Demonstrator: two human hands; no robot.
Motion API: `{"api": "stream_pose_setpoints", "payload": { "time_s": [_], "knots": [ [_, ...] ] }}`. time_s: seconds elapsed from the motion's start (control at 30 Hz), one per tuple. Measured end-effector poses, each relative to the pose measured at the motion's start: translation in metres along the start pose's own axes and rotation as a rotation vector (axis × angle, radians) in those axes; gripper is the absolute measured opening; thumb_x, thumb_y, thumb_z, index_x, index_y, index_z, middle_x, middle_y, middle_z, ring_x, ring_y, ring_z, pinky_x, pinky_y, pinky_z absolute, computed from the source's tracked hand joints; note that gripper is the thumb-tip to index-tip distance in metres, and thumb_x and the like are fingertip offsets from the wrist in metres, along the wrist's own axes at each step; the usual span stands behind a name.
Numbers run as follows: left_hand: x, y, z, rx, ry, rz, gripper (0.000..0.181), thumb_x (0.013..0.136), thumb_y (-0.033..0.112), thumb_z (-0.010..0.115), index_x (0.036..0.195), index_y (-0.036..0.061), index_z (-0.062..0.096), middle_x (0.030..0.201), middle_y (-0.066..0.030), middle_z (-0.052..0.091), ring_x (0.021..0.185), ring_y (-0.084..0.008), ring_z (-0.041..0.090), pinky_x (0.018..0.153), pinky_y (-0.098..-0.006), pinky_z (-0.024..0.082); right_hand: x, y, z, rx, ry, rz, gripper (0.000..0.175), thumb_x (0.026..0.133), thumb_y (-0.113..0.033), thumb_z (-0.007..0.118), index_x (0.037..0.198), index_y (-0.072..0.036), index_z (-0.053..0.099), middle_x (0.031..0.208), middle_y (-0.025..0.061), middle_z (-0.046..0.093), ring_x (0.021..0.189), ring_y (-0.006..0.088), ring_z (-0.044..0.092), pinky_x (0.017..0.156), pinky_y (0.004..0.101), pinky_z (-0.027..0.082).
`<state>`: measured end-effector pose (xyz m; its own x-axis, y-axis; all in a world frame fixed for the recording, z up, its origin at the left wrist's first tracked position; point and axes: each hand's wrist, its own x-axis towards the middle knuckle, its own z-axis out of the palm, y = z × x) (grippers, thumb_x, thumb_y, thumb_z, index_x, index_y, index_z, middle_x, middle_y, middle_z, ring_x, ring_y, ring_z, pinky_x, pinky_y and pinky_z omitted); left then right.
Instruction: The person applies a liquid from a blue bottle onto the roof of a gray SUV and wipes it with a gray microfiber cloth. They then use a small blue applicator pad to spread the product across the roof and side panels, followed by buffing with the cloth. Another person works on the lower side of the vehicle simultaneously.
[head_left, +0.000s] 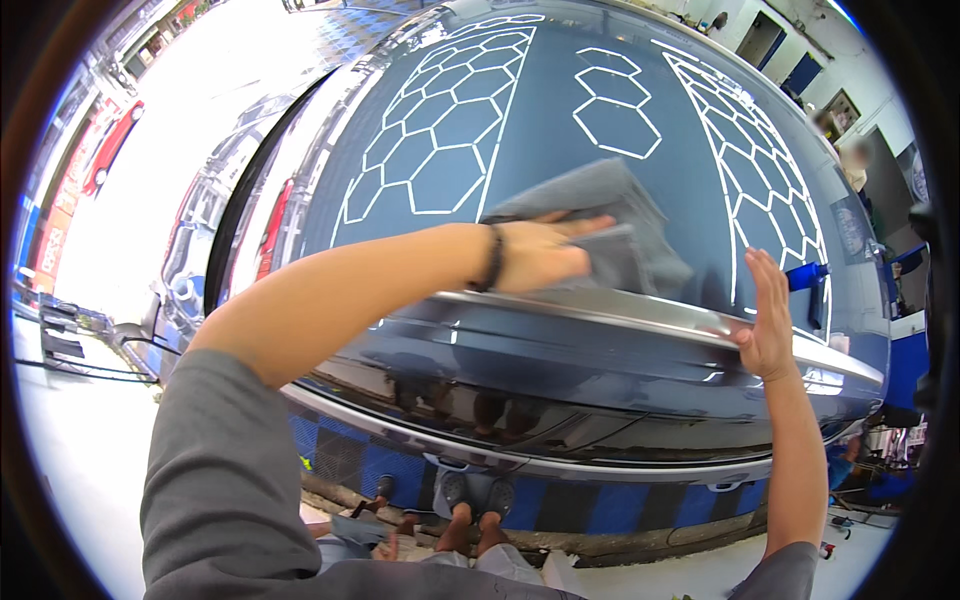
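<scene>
My left hand (544, 255), with a dark band at the wrist, is on a grey cloth (637, 225) that lies against the car's dark, glossy roof (555, 157). The hand is somewhat blurred, and folds of the cloth spread past its fingers. Over on the right, my right hand (766, 319) is raised with its palm towards the roof rail (600, 304), fingers up and holding nothing; whether it touches the car I cannot tell. Just beyond its fingers a blue bottle (808, 276) lies on the roof. White hexagonal light reflections cover much of the paint.
The car's side windows (540, 420) curve below the rail. Blue and black floor tiles (615, 506) run along the car by my feet. Another person's foot and a cloth show at the lower left. People stand in the background at right, and a red car (118, 142) is outside at left.
</scene>
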<state>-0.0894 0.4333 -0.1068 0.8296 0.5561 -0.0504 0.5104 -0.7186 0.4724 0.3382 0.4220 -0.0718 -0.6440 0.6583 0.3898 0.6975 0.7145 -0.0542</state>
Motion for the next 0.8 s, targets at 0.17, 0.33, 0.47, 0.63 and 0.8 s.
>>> {"api": "stream_pose_setpoints", "payload": {
  "time_s": [0.17, 0.33, 0.47, 0.63, 0.8],
  "knots": [
    [-0.175, -0.052, 0.005, -0.419, 0.193, -0.513, 0.038, 0.104, 0.030, 0.045, 0.123, 0.0031, 0.063, 0.137, -0.0113, 0.049, 0.122, -0.0289, 0.051, 0.109, -0.0403, 0.038, 0.001, -0.008, 0.002, -0.013, 0.017, -0.028, 0.097, 0.097, -0.078, 0.029, 0.149, 0.003, 0.044, 0.149, 0.0225, 0.049, 0.140, 0.0446, 0.043, 0.117, 0.0514, 0.032],
    [-0.292, -0.028, 0.041, -1.083, 0.730, -1.061, 0.045, 0.103, 0.023, 0.042, 0.134, -0.0053, 0.058, 0.130, -0.0095, 0.068, 0.119, -0.0162, 0.062, 0.106, -0.0322, 0.045, -0.004, -0.016, 0.002, -0.030, 0.029, -0.019, 0.092, 0.097, -0.075, 0.037, 0.146, 0.002, 0.047, 0.148, 0.0224, 0.049, 0.139, 0.0444, 0.043, 0.115, 0.0507, 0.034],
    [-0.244, 0.022, 0.083, 0.002, 0.596, -0.582, 0.069, 0.086, 0.020, 0.045, 0.154, 0.0078, 0.042, 0.168, -0.0104, 0.030, 0.159, -0.0305, 0.012, 0.127, -0.0475, -0.001, -0.007, -0.019, 0.005, -0.048, 0.058, -0.058, 0.091, 0.096, -0.075, 0.038, 0.147, 0.000, 0.046, 0.149, 0.0215, 0.048, 0.140, 0.0431, 0.043, 0.115, 0.0505, 0.034],
    [-0.062, 0.105, 0.066, 0.277, 0.551, -0.228, 0.080, 0.079, 0.030, 0.066, 0.154, 0.0105, 0.043, 0.166, -0.0002, 0.031, 0.156, -0.0321, 0.020, 0.124, -0.0650, 0.014, -0.006, -0.021, 0.008, -0.049, 0.100, -0.035, 0.092, 0.096, -0.076, 0.038, 0.146, 0.000, 0.047, 0.148, 0.0207, 0.049, 0.139, 0.0432, 0.044, 0.115, 0.0508, 0.034],
    [0.054, 0.155, 0.072, 0.364, 0.542, -0.032, 0.062, 0.080, 0.036, 0.066, 0.137, 0.0117, 0.063, 0.167, 0.0006, 0.031, 0.154, -0.0324, 0.024, 0.118, -0.0704, 0.021, -0.011, -0.017, 0.010, -0.013, 0.130, -0.027, 0.089, 0.097, -0.073, 0.041, 0.145, 0.001, 0.047, 0.146, 0.0218, 0.050, 0.138, 0.0439, 0.044, 0.114, 0.0510, 0.035]
  ]
}}
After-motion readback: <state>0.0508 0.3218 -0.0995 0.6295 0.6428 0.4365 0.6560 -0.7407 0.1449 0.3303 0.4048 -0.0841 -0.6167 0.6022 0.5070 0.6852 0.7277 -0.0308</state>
